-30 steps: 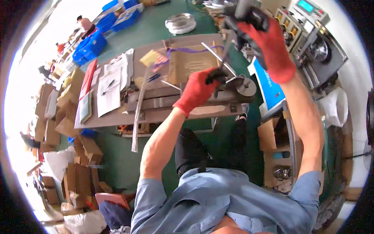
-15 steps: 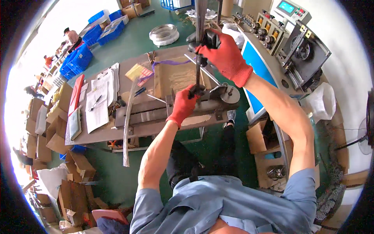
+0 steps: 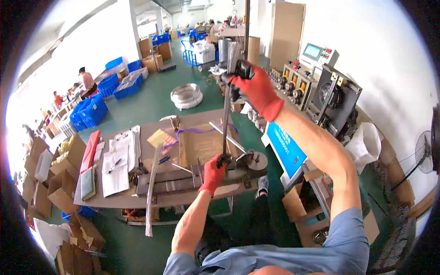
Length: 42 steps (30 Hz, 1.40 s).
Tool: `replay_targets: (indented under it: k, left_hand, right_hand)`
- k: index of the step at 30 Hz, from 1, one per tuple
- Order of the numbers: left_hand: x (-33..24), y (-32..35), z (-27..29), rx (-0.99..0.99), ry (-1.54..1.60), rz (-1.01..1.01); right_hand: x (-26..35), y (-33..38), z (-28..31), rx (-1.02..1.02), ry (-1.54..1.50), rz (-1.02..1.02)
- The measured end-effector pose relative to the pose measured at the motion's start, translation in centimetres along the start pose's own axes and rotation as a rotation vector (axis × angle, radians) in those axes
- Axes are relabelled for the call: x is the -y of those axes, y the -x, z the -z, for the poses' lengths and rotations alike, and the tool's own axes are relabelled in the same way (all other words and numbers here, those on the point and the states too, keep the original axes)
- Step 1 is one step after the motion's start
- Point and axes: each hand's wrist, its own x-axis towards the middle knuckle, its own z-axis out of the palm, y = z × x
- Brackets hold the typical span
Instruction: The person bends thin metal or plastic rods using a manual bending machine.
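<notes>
A bundle of thin metal wires (image 3: 233, 52) stands nearly upright over the workbench, fanning slightly at its top. High on it, my right hand (image 3: 259, 91) wraps round the bundle in a red glove with black palm and fingers. My left hand (image 3: 213, 175), gloved alike, is closed round the bundle's lower end, just above the bench's metal fixture (image 3: 183, 181). Beside that hand, a round metal disc (image 3: 257, 163) with short posts sits at the bench's right end. Another bundle of wires (image 3: 150, 197) lies across the bench, sticking out past its near edge.
Papers (image 3: 117, 172), a red folder (image 3: 90, 151) and a cardboard sheet (image 3: 199, 149) with a purple strap lie on the bench (image 3: 110, 201). At right stands a machine with rollers and a control box (image 3: 316, 52). A wire coil (image 3: 186, 96) rests on the floor; cardboard boxes (image 3: 64, 188) line the left.
The view has tilted up, showing more of the far room. My hands appear farther apart along the wire bundle, both still gripping it.
</notes>
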Motion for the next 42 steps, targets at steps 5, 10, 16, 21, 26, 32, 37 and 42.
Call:
replay_targets:
  k: [5,10,16,21,26,32,37,42]
  left_hand:
    - [-0.6,-0.1,-0.2,0.034,0.099,0.078]
    - [-1.0,-0.4,0.1,0.038,0.032,0.06]
    - [-0.6,0.3,0.8,0.016,0.033,0.032]
    - [-1.6,-0.1,-0.5,0.016,0.125,0.064]
    - [-1.1,-0.2,0.0,0.019,0.196,0.007]
    - [-1.8,0.4,-0.2,0.02,0.183,0.06]
    - [-3.8,-1.1,0.0,-0.008,0.112,-0.048]
    - [-1.1,-0.2,-0.5,-0.029,-0.025,-0.029]
  right_hand:
    - [2.8,-2.0,1.0,-0.098,-0.013,0.206]
    - [1.7,-2.6,0.7,-0.087,-0.001,0.136]
    - [1.6,-2.8,-1.0,-0.043,0.225,0.32]
    - [1.7,-1.9,1.2,-0.096,0.401,0.302]
    - [3.3,-2.1,0.3,-0.128,0.355,0.413]
    - [0.2,-2.2,1.6,-0.102,0.317,0.388]
    - [-3.5,-4.5,6.4,-0.179,0.467,0.25]
    - [-3.2,-2.8,3.4,-0.193,0.468,0.378]
